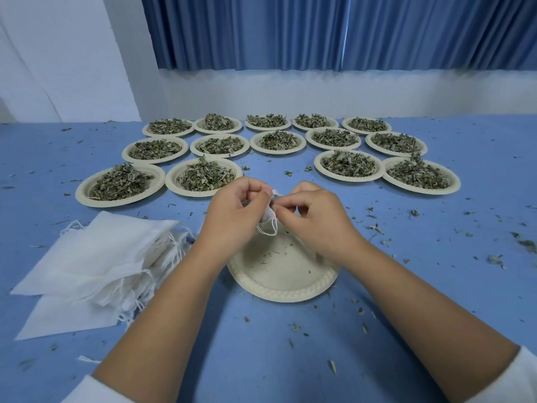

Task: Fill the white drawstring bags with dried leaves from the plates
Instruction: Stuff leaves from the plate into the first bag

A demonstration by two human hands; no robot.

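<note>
Blue counter (436, 286) dotted with leaf crumbs, blue curtain (319, 30) behind. Left hand (232, 210) and right hand (313, 219) meeting in the middle, each pinching the top of one small bag (268, 219). Thin, soft white cloth, crumpled, hanging from 12 to 6 o'clock, just over a pale round empty plate (284, 295) with a bumpy rim. Nearest full plate (174, 181) at 11 o'clock, closer to the left hand, heaped with dry, curly green leaves (203, 175). Flat spare bags (93, 257) at 8 o'clock.
</note>
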